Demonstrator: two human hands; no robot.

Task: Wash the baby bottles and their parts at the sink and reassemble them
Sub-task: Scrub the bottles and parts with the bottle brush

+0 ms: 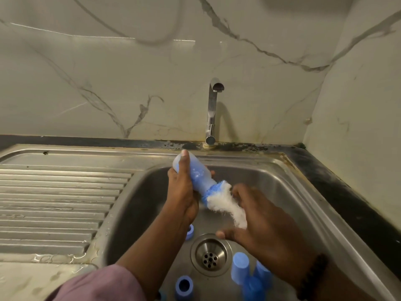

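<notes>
My left hand (pixel 181 193) grips a pale blue baby bottle (pixel 195 173) over the steel sink (pixel 288 183), tilted with its mouth pointing down to the right. A white bristle brush (pixel 225 204) sticks out of the bottle's mouth. My right hand (pixel 258 222) holds the brush's near end; its handle is hidden by the fingers. Blue parts lie on the sink floor: a ring (pixel 190 231) beside my left wrist, a ring (pixel 184 286) at the near edge, a cap (pixel 239 267) and more blue pieces (pixel 259 281) under my right forearm.
The tap (pixel 213 109) stands at the back of the sink, with no water running. The drain (pixel 210 255) sits in the middle of the basin. A ribbed, wet draining board (pixel 56 205) lies to the left. Marble walls close off the back and the right.
</notes>
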